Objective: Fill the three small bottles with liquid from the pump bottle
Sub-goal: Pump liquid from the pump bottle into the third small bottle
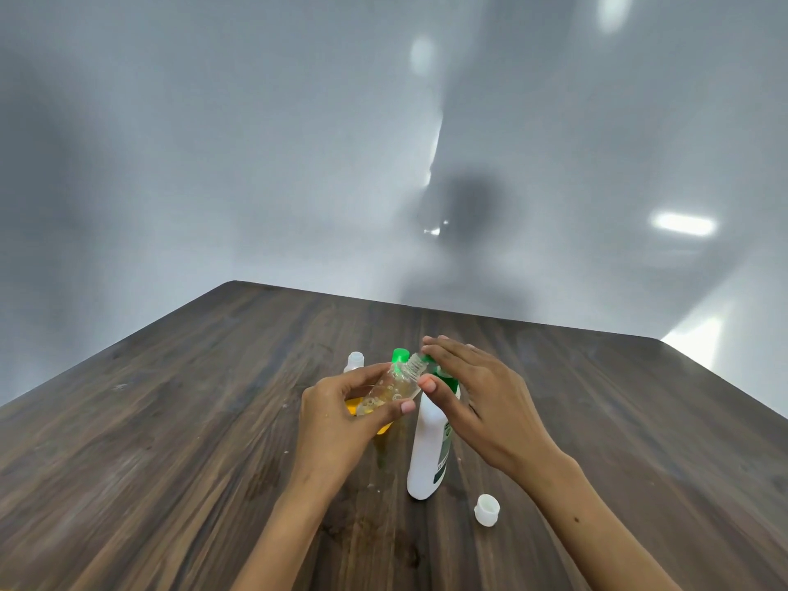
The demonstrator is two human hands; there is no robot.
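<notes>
My left hand [341,411] grips a small clear bottle [394,383] with yellowish liquid, tilted so its open threaded neck points up and right at the green pump nozzle. My right hand [482,398] rests flat on the green pump head of the white pump bottle [426,454], fingers straight. Behind them stand a small green-capped bottle [400,356] and a small whitish bottle [354,361]. A yellow-filled bottle [386,439] is partly hidden under my left hand.
A loose white cap [487,509] lies on the dark wooden table [170,420] right of the pump bottle. The table's far edge meets a plain grey wall. Small droplets dot the wood near the bottles.
</notes>
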